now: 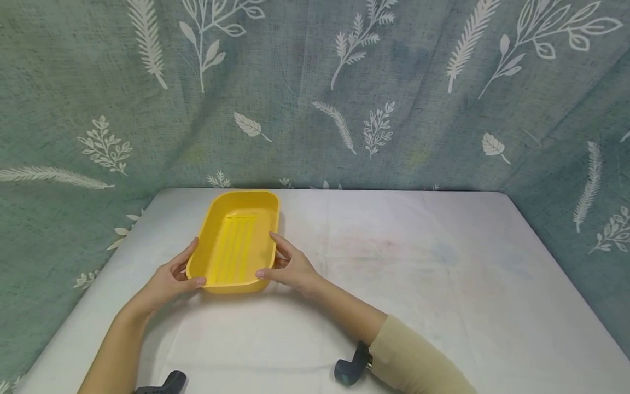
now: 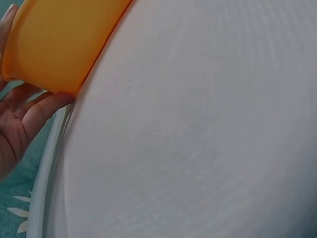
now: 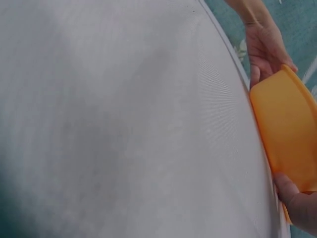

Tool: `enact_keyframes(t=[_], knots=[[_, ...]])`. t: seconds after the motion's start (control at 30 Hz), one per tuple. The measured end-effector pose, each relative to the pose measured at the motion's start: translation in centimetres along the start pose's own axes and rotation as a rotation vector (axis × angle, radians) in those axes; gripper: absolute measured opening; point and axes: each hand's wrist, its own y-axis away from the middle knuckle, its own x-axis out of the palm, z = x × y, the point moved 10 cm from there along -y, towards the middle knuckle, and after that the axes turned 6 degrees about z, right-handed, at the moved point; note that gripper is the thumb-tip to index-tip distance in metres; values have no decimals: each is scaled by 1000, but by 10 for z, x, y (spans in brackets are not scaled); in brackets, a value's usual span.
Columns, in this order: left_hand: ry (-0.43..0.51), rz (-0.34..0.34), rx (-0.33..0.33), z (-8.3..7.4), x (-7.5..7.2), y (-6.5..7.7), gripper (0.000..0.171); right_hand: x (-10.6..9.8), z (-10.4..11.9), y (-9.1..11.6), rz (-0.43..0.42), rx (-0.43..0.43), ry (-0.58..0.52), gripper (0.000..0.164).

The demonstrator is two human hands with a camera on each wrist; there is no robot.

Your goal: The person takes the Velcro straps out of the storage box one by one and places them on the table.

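Observation:
A yellow rectangular plastic tray (image 1: pixel 236 246) with rounded corners and long slots in its floor is at the back left of the table. My left hand (image 1: pixel 164 282) grips its near left corner, thumb over the rim and fingers against the outer wall. At the near right corner my right hand (image 1: pixel 295 268) holds the tray the same way, thumb on the rim. In the left wrist view, left fingertips reach the lower edge of the orange-looking tray wall (image 2: pixel 59 44). The right wrist view shows both hands at the tray's ends. Nothing lies inside the tray.
A white cloth-covered table (image 1: pixel 394 273) spreads to the right of the tray, with faint stains. Behind it hangs a green-blue curtain (image 1: pixel 295 120) with white leaf prints. Dark wrist-mounted devices (image 1: pixel 351 368) show near the front edge of the head view.

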Motion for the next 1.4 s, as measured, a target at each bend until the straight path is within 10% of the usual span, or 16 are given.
enact_keyframes(t=[1.4], knots=[[127,2,25,-23,42,-21,93,-43,4,30,1,6,-95,90]])
